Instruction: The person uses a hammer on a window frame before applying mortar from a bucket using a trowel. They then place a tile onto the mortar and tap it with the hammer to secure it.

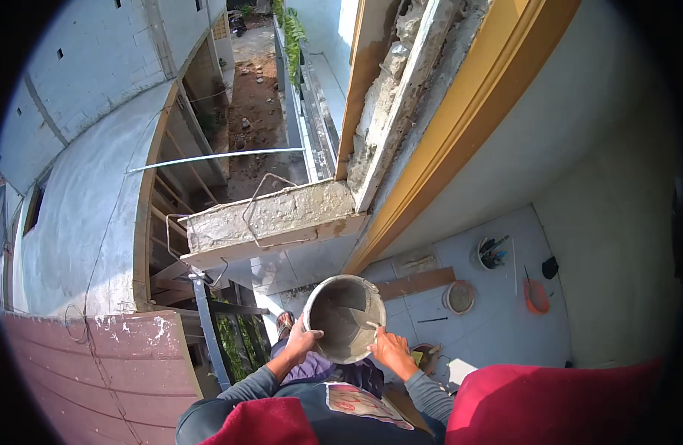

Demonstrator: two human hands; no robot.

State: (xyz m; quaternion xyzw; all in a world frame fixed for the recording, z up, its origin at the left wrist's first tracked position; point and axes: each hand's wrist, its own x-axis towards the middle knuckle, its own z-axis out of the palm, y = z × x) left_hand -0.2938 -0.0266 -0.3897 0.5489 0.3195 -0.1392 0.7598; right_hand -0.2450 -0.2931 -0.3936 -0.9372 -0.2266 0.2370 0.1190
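I hold a grey, mortar-smeared bucket in front of me with both hands. My left hand grips its left side, thumb at the rim. My right hand is closed at its right side, by a thin pale piece on the rim that is too small to make out. Inside is grey residue, with a flat shape that I cannot clearly make out. Just beyond the bucket runs a rough concrete-topped ledge with boards along its sides and bent wires around it. It meets an upright strip of rough mortar beside an orange-brown frame.
Below right, a tiled floor holds a tool bucket, a round container, an orange container and a plank. At left are a blue-grey railing post and a maroon panel. Beyond lies a narrow dirt passage far below.
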